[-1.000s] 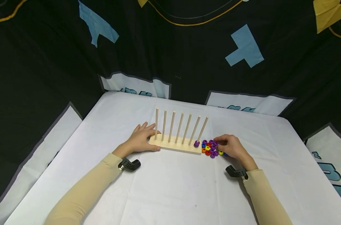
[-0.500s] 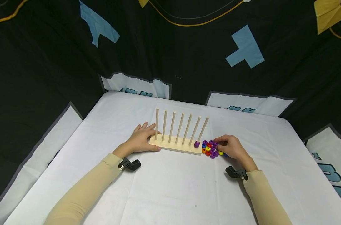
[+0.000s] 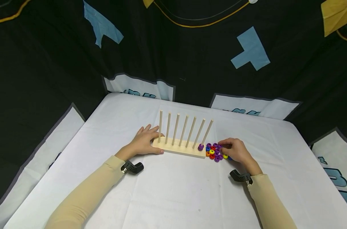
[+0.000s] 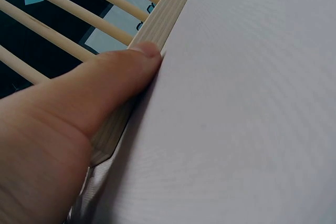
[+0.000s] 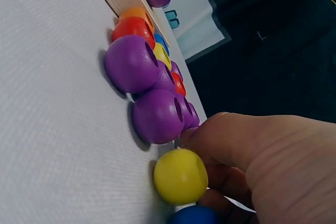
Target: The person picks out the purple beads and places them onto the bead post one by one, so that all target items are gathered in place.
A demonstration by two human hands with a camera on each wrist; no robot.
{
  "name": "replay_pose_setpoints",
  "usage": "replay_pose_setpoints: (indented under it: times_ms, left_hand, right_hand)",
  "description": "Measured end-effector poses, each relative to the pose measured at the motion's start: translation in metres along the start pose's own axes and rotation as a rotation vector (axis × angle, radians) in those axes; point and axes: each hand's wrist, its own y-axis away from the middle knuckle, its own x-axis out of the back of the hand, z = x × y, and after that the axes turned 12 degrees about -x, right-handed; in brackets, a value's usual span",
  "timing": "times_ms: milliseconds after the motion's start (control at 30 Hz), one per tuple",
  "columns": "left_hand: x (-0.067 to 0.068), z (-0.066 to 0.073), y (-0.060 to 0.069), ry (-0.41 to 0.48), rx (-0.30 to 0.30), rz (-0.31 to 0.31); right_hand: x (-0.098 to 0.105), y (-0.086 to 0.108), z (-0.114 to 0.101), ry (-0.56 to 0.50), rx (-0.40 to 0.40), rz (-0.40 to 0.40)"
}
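Holding the left end of the wooden board point(image 3: 176, 148), the left hand point(image 3: 143, 141) is pressing its thumb along the near edge while its pointer finger is wrapping the far side. Seven thin pegs point(image 3: 183, 130) are standing up in a row on the board. Two purple beads point(image 3: 200, 147) are sitting on the peg at the board's right end. Lots of loose beads point(image 3: 217, 151) are crowding just beside that same end, and they are filling the gap between the board and the right hand point(image 3: 235, 149). Most are purple, with some red, orange, yellow and blue ones mixed in. The right hand is bending its thumb and finger close around the purple beads, but I cannot tell if they are pinching one. A yellow bead point(image 5: 180, 177) and a blue bead point(image 5: 195, 215) are lying right by its fingers, on the side of the pile away from the board. White cloth point(image 3: 173, 190) is lying under the board. Behind the board, a big dark curtain point(image 3: 176, 60) is hanging, and blue patches point(image 3: 251, 49) are showing on it.
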Motion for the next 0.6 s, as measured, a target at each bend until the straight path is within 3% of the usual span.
replay_pose_setpoints:
  times_ms: [600]
  left_hand:
    - [-0.0007,-0.0007,0.0002,-0.008,-0.01,0.0]
  right_hand:
    - [0.007,-0.0014,0.0022,-0.072,0.037,0.044]
